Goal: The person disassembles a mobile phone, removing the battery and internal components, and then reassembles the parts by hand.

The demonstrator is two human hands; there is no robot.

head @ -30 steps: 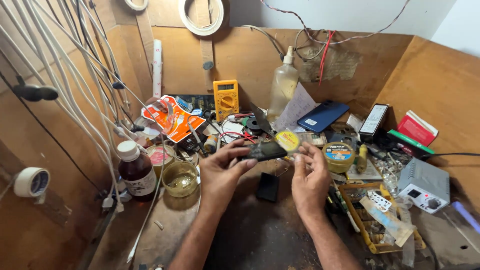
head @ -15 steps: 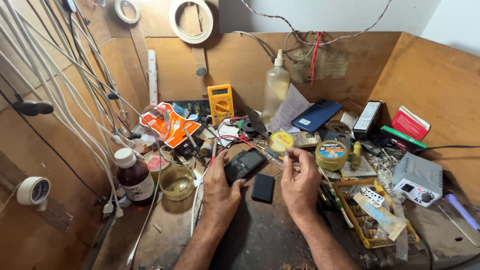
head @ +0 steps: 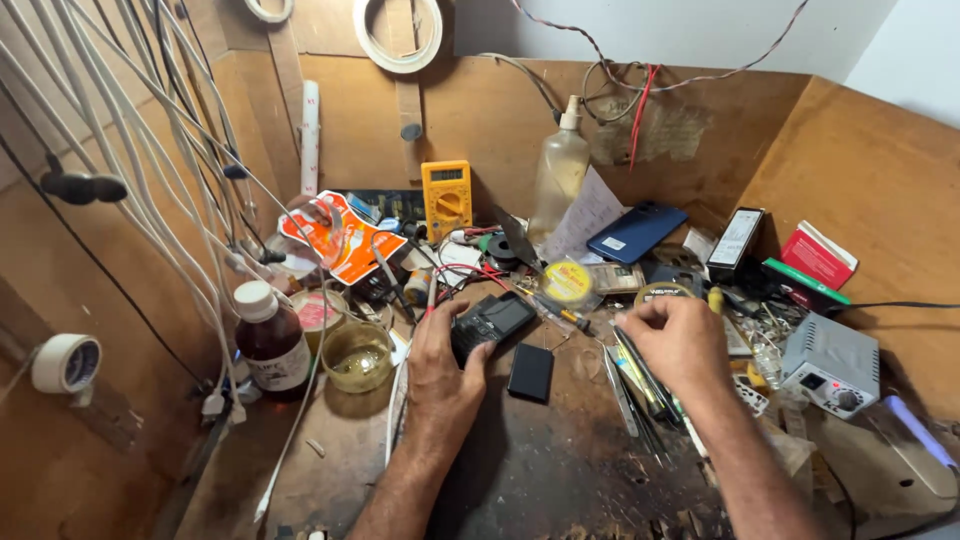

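Left hand (head: 445,365) holds black phone (head: 490,322); right hand (head: 680,340) pinches tools (head: 640,385); battery (head: 530,372) between, jar (head: 357,355) beside, cluttered wooden bench (head: 560,470)

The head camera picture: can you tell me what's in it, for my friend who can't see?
A person's left hand holds a small black phone on a messy wooden workbench, while the right hand reaches into a bunch of thin tools. Nearby are a black battery, a brown bottle and a yellow multimeter.
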